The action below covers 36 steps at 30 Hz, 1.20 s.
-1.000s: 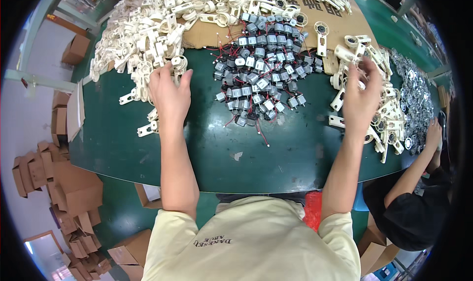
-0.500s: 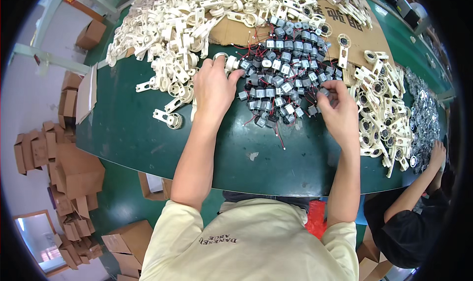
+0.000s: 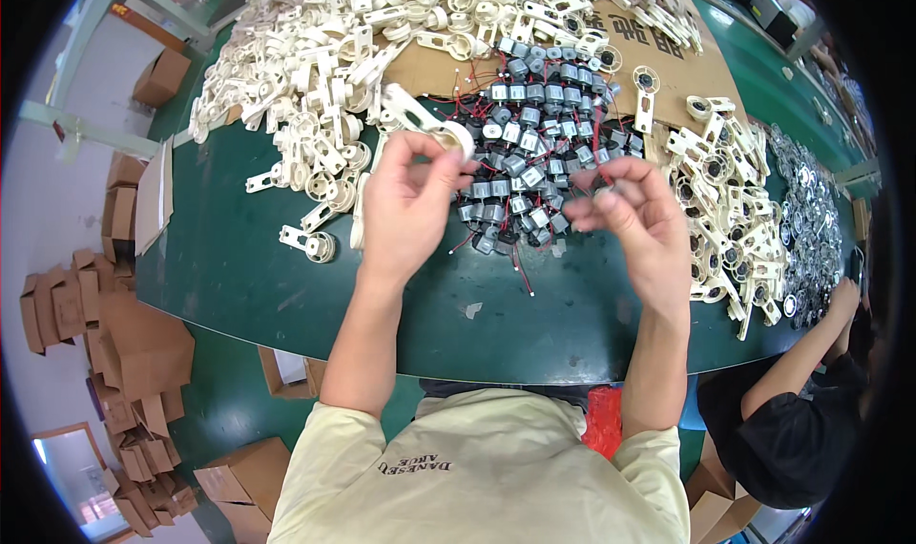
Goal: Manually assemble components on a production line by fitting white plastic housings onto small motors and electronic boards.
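Two bare hands at work over a dark green tabletop [image 3: 534, 329], seen from above. The left hand [image 3: 410, 200] has its fingers closed in a pinch on a cream plastic housing [image 3: 420, 115], whose slotted arm points up and to the left and whose round cup faces the right, just above the left edge of the motor pile. The right hand [image 3: 649, 234] is raised over the lower right of that pile; its fingers are bent and drawn nearly together on a small motor [image 3: 605, 193], largely hidden and blurred, from which a red lead [image 3: 597, 141] rises. Between the hands and beyond them lies the motor pile [image 3: 525, 148], made of grey cylindrical bodies with red wires. To the left and along the far side spreads a large heap of cream housings [image 3: 305, 81], partly over a cardboard sheet [image 3: 658, 43]; one loose housing [image 3: 307, 243] lies apart, nearer the front edge. To the right of the right hand is a cluster of cream parts with dark round centres [image 3: 730, 219], and beside it a bed of shiny, clear-looking pieces [image 3: 811, 224]. At the right margin, a co-worker's hand [image 3: 843, 301] reaches to this bed. Cardboard boxes [image 3: 143, 344] stand at the lower left.
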{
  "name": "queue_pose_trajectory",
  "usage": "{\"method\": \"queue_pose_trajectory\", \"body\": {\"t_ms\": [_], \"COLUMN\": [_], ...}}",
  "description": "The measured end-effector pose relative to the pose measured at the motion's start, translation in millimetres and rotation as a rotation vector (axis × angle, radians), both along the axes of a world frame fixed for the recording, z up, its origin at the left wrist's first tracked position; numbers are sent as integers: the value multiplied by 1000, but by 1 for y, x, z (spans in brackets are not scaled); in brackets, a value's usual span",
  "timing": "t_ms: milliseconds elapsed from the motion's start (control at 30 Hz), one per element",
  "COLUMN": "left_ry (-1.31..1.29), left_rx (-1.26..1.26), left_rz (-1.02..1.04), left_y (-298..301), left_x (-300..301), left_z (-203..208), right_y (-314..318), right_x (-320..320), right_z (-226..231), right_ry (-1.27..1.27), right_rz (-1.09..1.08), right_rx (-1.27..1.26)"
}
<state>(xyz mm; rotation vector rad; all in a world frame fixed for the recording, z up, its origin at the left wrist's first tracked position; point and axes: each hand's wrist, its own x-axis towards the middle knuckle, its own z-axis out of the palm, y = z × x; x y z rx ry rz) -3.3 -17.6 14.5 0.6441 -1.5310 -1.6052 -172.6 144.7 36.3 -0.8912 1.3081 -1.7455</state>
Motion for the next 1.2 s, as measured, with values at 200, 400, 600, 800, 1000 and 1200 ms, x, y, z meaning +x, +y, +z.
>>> {"method": "queue_pose_trajectory", "body": {"t_ms": [200,400,600,800,1000,1200], "left_ry": [-35,-114,-215,-21,-105,-81], "left_rx": [193,232,239,284,258,205], "left_rz": [-141,-305,-409,-521,-475,-442], "left_y": [13,12,17,9,13,20], "left_x": [-4,3,3,7,4,-3], "left_z": [11,9,17,8,0,-4], "right_y": [1,-1,-2,-2,-6,-4], "right_x": [20,21,19,18,25,19], "right_z": [-2,-2,-3,-1,-8,-13], "right_ry": [-114,-65,-57,-72,-143,280], "right_rz": [309,332,276,216,141,69], "right_rx": [94,198,210,220,136,261]}}
